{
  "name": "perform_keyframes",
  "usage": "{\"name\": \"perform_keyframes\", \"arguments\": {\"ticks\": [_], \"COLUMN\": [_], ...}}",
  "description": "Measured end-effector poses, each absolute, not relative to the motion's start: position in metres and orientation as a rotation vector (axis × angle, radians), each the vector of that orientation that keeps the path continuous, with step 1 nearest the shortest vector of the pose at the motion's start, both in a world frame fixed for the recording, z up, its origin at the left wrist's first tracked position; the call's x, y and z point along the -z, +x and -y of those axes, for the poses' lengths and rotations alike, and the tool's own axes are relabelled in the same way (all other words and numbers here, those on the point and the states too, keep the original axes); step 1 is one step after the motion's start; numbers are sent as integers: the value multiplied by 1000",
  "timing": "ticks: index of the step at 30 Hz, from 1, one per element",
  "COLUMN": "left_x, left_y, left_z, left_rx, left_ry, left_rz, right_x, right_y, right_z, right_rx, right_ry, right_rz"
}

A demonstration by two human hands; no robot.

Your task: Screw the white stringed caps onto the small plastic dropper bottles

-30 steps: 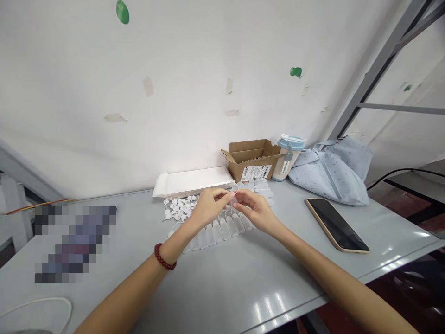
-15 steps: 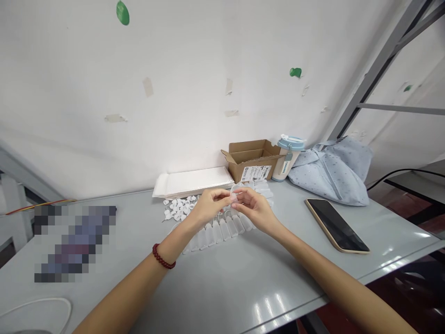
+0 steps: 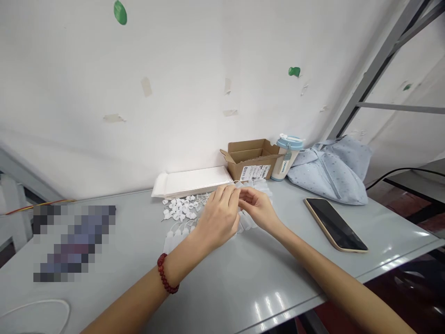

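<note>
My left hand (image 3: 219,215) is turned with its back toward me, fingers closed and their tips hidden. My right hand (image 3: 259,207) meets it at the fingertips, its thumb and fingers pinched together. Whatever lies between them is covered by the left hand. Below and around both hands, small translucent plastic pieces with thin loops, like little bottles or sleeves (image 3: 175,238), lie in a row on the table, partly hidden. More translucent pieces (image 3: 260,184) lie behind the right hand. A heap of small white caps (image 3: 179,208) sits left of the hands.
Behind the hands are a flat stack of white packets (image 3: 194,181), an open cardboard box (image 3: 252,160) and a lidded cup (image 3: 287,157). A light blue cloth bag (image 3: 333,171) and a phone (image 3: 335,225) lie at right. A white cable (image 3: 41,302) curves at front left.
My left hand has rolled over and forward, so its back now covers the small clear piece that showed between the fingertips. My right hand has shifted slightly right.
</note>
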State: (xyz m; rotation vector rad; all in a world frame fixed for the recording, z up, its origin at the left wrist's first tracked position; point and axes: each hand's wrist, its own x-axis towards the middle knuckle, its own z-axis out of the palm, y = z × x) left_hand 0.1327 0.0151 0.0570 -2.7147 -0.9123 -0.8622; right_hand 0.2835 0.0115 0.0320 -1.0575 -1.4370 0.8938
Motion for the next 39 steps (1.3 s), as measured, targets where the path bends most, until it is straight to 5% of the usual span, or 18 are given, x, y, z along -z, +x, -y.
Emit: {"name": "perform_keyframes", "arguments": {"ticks": [11,25,39], "left_x": [-51,-3,-11], "left_y": [116,-33,-37], "left_z": [-9,98,81], "left_rx": [782,728,689], "left_ry": [-2730,-2871,-2954], "left_rz": [880,1182,1383], "right_x": [-31,-37,-38], "right_y": [274,218,228], "right_z": [-7,57,41], "right_rx": [-1075,-1385,-1185], "right_ry": [-1026,-874,-1136], "right_rz": [1445,2363,2115]}}
